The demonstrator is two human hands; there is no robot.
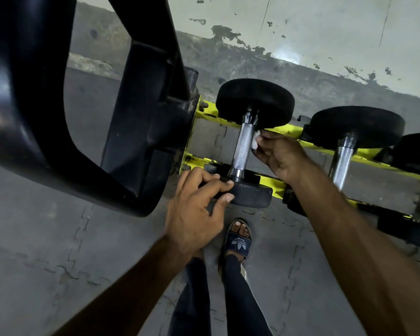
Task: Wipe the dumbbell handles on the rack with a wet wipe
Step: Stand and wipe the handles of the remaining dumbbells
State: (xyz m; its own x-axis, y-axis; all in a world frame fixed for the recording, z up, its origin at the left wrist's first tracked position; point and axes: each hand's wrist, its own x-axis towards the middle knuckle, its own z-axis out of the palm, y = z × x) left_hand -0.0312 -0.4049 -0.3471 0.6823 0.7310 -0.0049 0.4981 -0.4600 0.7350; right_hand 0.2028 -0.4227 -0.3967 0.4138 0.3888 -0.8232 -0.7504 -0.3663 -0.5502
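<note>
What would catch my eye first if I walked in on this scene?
Centre frame, the right hand holds a white wet wipe against the knurled steel handle of the leftmost dumbbell on the yellow rack, while the left hand grips that dumbbell's near black head. A big glossy black frame looms over the upper left.

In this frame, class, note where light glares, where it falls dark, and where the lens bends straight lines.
Head view: a glare patch whitens the wall; the black frame sinks into shadow, blurred; the wide lens curves the wall's floor edge; the knurled handle is sharp.
</note>
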